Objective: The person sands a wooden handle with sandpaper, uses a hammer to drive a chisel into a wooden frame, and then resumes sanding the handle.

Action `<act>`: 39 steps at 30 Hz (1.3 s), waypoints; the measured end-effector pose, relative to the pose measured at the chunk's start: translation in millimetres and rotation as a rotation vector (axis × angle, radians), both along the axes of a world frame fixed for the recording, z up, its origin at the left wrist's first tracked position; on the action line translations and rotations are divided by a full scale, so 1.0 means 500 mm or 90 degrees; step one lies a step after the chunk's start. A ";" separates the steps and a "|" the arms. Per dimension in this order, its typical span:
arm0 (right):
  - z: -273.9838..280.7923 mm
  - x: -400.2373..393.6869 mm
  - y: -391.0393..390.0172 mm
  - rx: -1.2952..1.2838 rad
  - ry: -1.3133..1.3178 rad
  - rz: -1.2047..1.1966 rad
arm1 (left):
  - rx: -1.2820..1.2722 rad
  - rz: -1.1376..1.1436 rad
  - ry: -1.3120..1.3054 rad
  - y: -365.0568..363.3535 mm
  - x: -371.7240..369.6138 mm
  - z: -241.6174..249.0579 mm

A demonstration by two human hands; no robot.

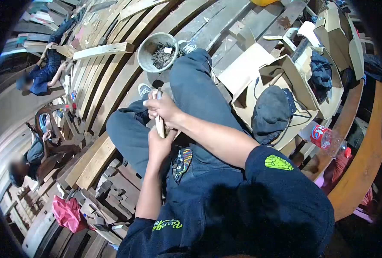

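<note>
Both hands are on a narrow pale wooden strip (160, 124) over the lap: right hand (163, 109) wrapped around its upper end, left hand (161, 144) closed on the lower end. The strip's long axis runs roughly away from the body, toward a round grey bucket (144, 53) of rusty nails (161, 56) on the plank floor (109, 90).

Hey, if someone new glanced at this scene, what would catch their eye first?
Probably the two hands at the centre: the right hand and left hand both grip a narrow wooden piece above the person's lap. Just beyond the knees sits a grey bucket full of nails on the curved planks. At the right edge, a plastic bottle with a red label lies beside an open cardboard box.
</note>
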State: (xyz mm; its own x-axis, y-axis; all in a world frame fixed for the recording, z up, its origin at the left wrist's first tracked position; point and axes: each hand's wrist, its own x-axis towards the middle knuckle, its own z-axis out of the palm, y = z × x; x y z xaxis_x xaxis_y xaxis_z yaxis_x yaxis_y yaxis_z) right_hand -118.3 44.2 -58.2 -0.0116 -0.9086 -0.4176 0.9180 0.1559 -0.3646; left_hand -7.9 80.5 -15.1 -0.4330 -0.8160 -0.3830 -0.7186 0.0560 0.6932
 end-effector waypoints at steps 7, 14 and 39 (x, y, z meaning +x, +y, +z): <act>0.034 -0.032 0.005 -0.114 -0.150 0.049 | 0.335 0.079 0.131 -0.040 0.018 0.039; 0.013 -0.036 0.016 -0.073 -0.108 0.088 | 0.349 0.129 0.163 -0.003 0.001 0.012; 0.001 -0.036 0.007 -0.067 -0.199 0.095 | 0.305 0.106 0.095 -0.008 0.005 0.006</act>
State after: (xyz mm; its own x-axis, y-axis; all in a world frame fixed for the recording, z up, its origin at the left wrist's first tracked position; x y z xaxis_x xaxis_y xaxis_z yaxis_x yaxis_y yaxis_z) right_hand -136.1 47.8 -57.5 0.2374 -0.9291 -0.2835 0.9578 0.2725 -0.0911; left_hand -5.2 76.7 -12.1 -0.3906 -0.6274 -0.6736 -0.5823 -0.3983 0.7087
